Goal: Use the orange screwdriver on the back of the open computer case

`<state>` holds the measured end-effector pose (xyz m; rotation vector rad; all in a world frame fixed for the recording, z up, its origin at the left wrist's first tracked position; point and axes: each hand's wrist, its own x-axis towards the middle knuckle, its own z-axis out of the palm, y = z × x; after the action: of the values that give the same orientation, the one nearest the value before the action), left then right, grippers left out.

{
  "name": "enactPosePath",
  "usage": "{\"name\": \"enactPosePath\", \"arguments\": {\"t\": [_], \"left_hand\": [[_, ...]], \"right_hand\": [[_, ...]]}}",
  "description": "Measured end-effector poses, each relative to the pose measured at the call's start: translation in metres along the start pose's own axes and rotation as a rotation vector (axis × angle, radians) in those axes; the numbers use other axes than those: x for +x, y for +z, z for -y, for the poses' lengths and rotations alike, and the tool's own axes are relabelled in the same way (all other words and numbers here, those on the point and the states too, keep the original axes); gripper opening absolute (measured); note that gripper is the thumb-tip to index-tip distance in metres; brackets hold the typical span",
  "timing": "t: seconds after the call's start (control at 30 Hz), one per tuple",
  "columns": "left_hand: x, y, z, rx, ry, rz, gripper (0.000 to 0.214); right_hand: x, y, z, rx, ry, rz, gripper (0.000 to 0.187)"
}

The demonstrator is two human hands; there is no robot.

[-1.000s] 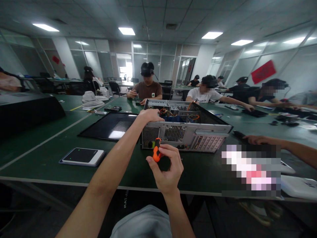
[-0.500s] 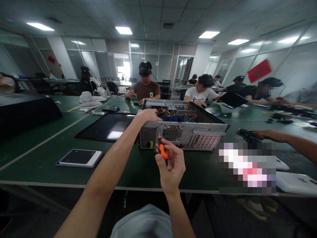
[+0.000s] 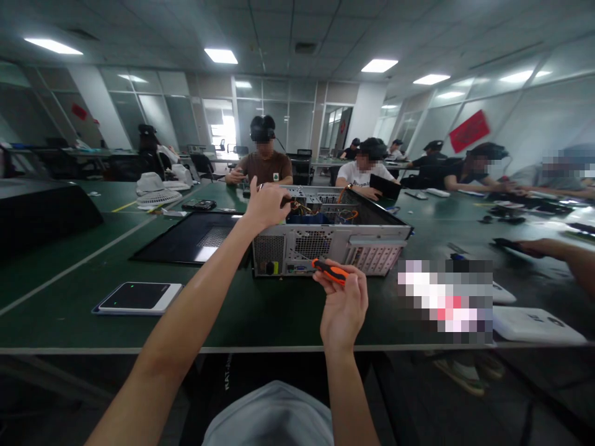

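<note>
Left hand (image 3: 266, 207) is up at the open top of the computer case (image 3: 325, 243), fingers curled shut, thumb raised. Something small and dark may sit at the fingertips, can't tell what. The case lies on its side, rear panel with vents and slots facing the camera, cables showing inside.

Just right of centre, the screwdriver (image 3: 331, 271) is held above the table in front of that rear panel. Its long axis is near horizontal with a slight tilt: black end left and a bit higher, orange grip running right and down. Blade not visible. Right hand (image 3: 344, 306) has its palm toward the camera, fingertips and thumb pinched closed on the orange grip.

Surface: dark green table (image 3: 69, 263) with a pale line across it. On it, left to right — white-edged flat device (image 3: 137, 297), black side panel (image 3: 195, 238) lying flat beside the case, white flat box (image 3: 534, 325) near the front edge. Another person's forearm (image 3: 558, 254) lies over the table at far right.

Room: open office with glass partitions and ceiling light panels. Several people sit at tables behind, and a red sign (image 3: 469, 131) is on the right wall.
</note>
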<state>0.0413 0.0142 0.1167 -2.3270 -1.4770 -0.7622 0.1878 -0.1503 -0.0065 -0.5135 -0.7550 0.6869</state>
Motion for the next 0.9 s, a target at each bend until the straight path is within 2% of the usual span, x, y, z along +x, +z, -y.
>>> {"name": "enactPosePath", "arguments": {"t": [0.07, 0.13, 0.23, 0.37, 0.43, 0.6, 0.73, 0.9], "left_hand": [[-0.012, -0.003, -0.008, -0.015, 0.095, -0.205, 0.028], [-0.027, 0.0, -0.017, -0.029, 0.178, -0.327, 0.027], [-0.055, 0.018, -0.029, -0.032, 0.346, -0.355, 0.024], [-0.091, 0.056, -0.038, -0.073, 0.627, -0.172, 0.021], [-0.105, 0.073, -0.043, -0.08, 0.685, -0.052, 0.022], [-0.125, 0.098, -0.057, -0.151, 0.621, 0.148, 0.028], [-0.128, 0.1, -0.067, -0.238, 0.542, 0.272, 0.032], [-0.127, 0.098, -0.075, -0.258, 0.534, 0.337, 0.037]], "right_hand": [[0.006, -0.011, 0.001, 0.046, 0.098, -0.046, 0.029], [0.012, -0.024, 0.004, 0.072, 0.173, -0.084, 0.029], [0.018, -0.047, 0.004, 0.062, 0.236, -0.118, 0.025], [0.023, -0.076, -0.002, -0.075, 0.268, -0.129, 0.022], [0.023, -0.085, -0.005, -0.093, 0.269, -0.136, 0.02], [0.025, -0.091, -0.009, -0.101, 0.256, -0.156, 0.019], [0.024, -0.088, -0.009, -0.105, 0.253, -0.177, 0.023], [0.023, -0.083, -0.009, -0.151, 0.261, -0.14, 0.032]]}}
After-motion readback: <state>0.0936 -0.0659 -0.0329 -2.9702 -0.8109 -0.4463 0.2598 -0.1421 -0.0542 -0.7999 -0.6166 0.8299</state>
